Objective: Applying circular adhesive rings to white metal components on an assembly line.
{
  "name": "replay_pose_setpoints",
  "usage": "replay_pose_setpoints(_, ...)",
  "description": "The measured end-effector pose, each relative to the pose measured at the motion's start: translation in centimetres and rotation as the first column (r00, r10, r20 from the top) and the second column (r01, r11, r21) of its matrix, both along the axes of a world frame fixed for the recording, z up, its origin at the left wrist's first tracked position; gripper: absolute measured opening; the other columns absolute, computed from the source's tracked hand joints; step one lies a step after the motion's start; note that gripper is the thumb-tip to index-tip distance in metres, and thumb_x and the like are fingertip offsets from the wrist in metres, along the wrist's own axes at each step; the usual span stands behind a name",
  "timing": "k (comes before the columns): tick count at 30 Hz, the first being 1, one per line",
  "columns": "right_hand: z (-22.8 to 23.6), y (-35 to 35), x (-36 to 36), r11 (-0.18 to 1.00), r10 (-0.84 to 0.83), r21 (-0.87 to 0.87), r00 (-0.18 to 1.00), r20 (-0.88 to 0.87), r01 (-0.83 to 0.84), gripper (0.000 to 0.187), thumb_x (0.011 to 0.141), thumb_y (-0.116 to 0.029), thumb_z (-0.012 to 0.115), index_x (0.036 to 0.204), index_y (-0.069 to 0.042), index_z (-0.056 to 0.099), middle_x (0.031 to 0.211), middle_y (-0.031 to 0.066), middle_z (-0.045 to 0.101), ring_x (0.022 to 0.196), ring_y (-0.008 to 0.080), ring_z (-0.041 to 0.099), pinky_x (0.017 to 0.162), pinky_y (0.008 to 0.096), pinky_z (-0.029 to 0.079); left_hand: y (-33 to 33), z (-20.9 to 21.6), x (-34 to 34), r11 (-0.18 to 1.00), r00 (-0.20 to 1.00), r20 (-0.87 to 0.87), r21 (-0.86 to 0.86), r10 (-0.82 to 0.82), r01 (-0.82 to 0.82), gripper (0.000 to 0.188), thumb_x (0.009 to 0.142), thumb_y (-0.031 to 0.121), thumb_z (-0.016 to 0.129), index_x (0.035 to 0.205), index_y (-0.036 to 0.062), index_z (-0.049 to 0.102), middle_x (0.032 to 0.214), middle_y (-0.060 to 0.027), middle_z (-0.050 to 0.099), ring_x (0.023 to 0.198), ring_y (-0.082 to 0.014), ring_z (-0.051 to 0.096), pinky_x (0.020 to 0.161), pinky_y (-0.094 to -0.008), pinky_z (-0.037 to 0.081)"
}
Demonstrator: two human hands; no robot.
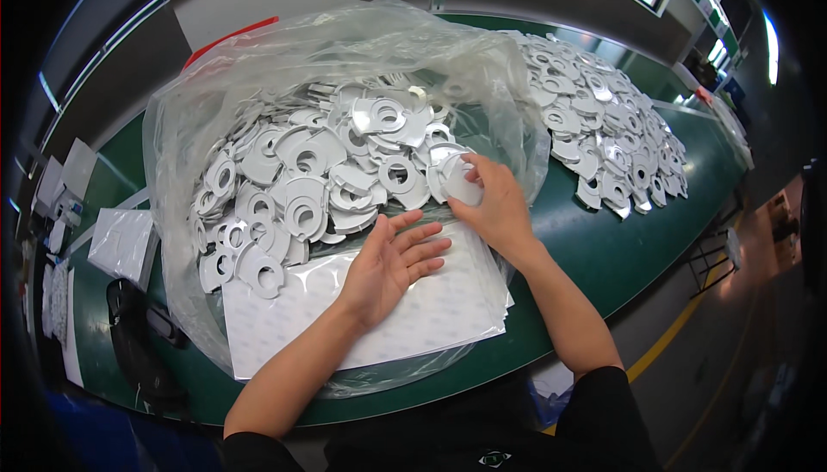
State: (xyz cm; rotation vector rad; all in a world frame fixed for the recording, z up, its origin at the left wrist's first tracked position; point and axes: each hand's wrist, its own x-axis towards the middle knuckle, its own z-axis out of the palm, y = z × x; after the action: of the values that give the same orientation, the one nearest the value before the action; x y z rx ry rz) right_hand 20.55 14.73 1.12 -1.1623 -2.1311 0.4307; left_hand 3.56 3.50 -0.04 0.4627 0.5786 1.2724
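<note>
Under my hands a stack of white sheets (293, 321) lies at the near side of a large clear plastic bag (172, 153). My left hand (386, 267) is over the sheets, palm turned up and fingers spread, holding nothing. At the right of the bag's opening, my right hand (498, 201) grips a round, pale plastic part (455, 177) between thumb and fingers. Just beyond both hands is a heap of light grey plastic parts (303, 205), rounded with ring-shaped holes, lying inside the bag.
A second pile of similar grey parts (603, 119) spreads over the green table (594, 257) to the right. A white plastic-wrapped packet (125, 244) and a black object (133, 343) are at the left. A red strip (231, 40) shows behind the bag.
</note>
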Motion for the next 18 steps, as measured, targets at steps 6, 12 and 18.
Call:
replay_pose_setpoints(6, 1.9, -1.0, -0.6, 0.916, 0.369, -0.011, 0.856, -0.362, -0.4, 0.057, 0.066, -0.011, 0.075, 0.118, -0.005, 0.051, 0.1, 0.0046, 0.059, 0.095, 0.0161, 0.056, 0.082, 0.0291, 0.044, -0.1, -0.1, -0.4, 0.999, 0.995, 0.102, 0.03, -0.024, 0.021, 0.057, 0.097, 0.05, 0.026, 0.132, 0.0048, 0.035, 0.129, -0.0187, 0.045, 0.115, -0.0337, 0.051, 0.094, -0.0443, 0.045)
replay_pose_setpoints(12, 4.3, -3.9, -0.8, 0.713, 0.579, -0.228, 0.74, -0.342, -0.663, 0.044, 0.067, -0.011, 0.078, 0.108, -0.005, 0.063, 0.097, 0.0056, 0.064, 0.087, 0.0162, 0.06, 0.082, 0.0286, 0.047, -0.1, 0.1, -0.3, 0.998, 0.991, 0.131, -0.054, 0.039, -0.032, 0.058, 0.097, 0.053, 0.017, 0.126, 0.0085, 0.04, 0.113, -0.0118, 0.054, 0.102, -0.0265, 0.057, 0.082, -0.0395, 0.05)
replay_pose_setpoints(18, 5.2, -3.5, 3.3, 0.691, 0.682, -0.436, 0.72, 0.128, -0.577, 0.022, 0.066, -0.015, 0.075, 0.082, -0.004, 0.065, 0.076, 0.0078, 0.063, 0.072, 0.022, 0.061, 0.065, 0.033, 0.047, 0.2, 0.1, -0.4, 0.993, 0.988, 0.126, -0.085, 0.086, -0.076, 0.061, 0.097, 0.054, 0.019, 0.124, 0.0055, 0.044, 0.107, -0.015, 0.055, 0.091, -0.0251, 0.056, 0.071, -0.0337, 0.047)
